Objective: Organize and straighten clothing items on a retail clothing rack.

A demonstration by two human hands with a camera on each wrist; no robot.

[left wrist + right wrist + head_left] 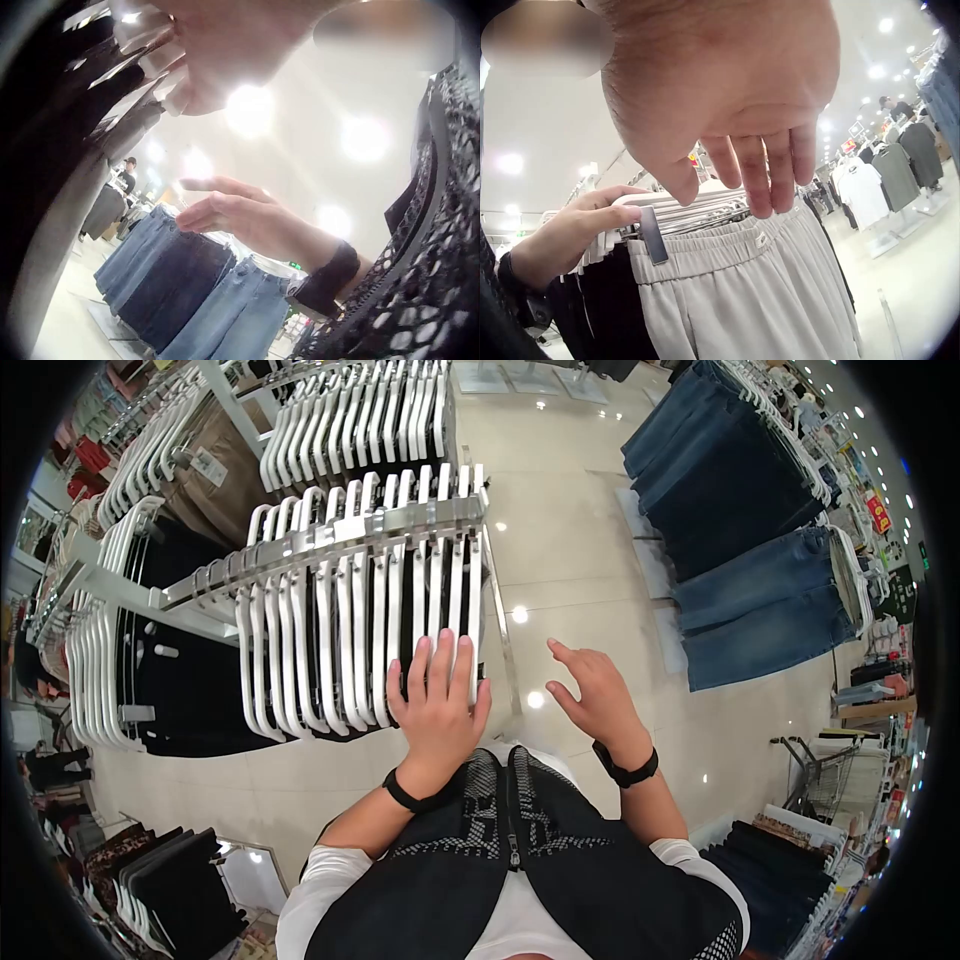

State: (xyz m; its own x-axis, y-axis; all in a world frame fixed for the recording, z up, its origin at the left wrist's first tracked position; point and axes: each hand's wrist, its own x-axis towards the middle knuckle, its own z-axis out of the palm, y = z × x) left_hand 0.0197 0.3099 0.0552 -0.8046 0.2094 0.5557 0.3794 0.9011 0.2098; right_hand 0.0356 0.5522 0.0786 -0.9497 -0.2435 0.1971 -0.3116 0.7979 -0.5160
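Observation:
My left hand (pixel 436 695) rests with its fingers spread over the front ends of the white hangers (pixel 350 650) on the near rack. Light grey elastic-waist trousers (pixel 727 277) hang at the end of that row, with a dark clip (pixel 653 235) at the waistband, close by the left thumb in the right wrist view. Black trousers (pixel 611 307) hang behind them. To the right of the rack my right hand (pixel 598 688) is held in the air, fingers extended and thumb apart, holding nothing. In its wrist view it overlaps the grey trousers' hangers.
A metal rail (pixel 370 528) carries the hangers. Across the tiled aisle (pixel 560 580) hang denim skirts and jeans (pixel 760 610). More dark trousers (pixel 190 685) hang at left. A shopping cart (pixel 820 775) stands at right. Another person (pixel 127 176) is farther off.

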